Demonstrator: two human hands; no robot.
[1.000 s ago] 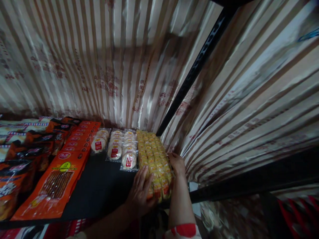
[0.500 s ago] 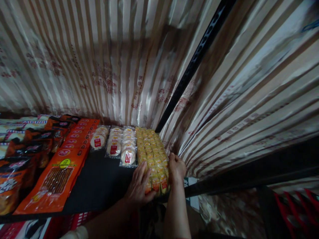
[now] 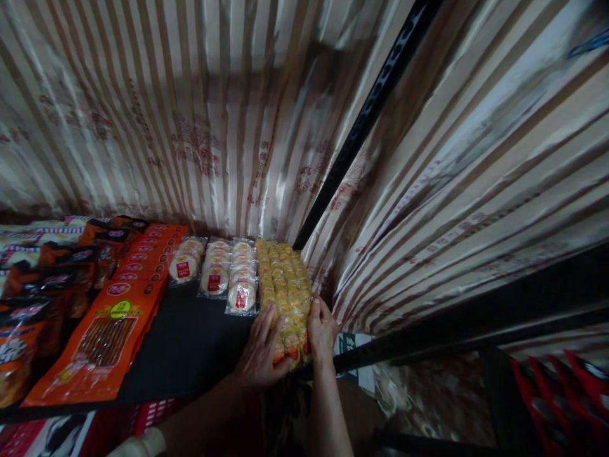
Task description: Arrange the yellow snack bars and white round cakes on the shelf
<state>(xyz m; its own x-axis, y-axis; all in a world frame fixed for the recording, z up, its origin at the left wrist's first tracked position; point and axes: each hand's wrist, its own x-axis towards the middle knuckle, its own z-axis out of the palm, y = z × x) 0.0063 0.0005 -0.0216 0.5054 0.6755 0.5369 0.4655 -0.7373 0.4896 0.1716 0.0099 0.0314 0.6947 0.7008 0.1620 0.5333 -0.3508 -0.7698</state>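
Note:
Rows of small yellow snack packets (image 3: 287, 279) lie at the right end of a black shelf (image 3: 190, 343). My left hand (image 3: 261, 346) rests against their near left side, fingers stretched out and thumb apart along the front. At the right edge of the rows, my right hand (image 3: 322, 327) has its fingers bent and pinched against the packets; the fingertips are partly hidden. Left of the packets lie overlapping rows of clear-wrapped round white crackers (image 3: 242, 295) with red labels.
Orange snack bags (image 3: 102, 343) overlap farther left, beside darker orange-and-black bags (image 3: 21, 349). A striped, pleated curtain (image 3: 204, 114) hangs behind and to the right. A slanting black metal post (image 3: 361, 127) rises at the shelf's back corner. Red-edged items (image 3: 561, 393) show at lower right.
My right hand has come left and closer in against the right edge of the yellow packets. My left hand stays along their left side. The whole view has shifted slightly.

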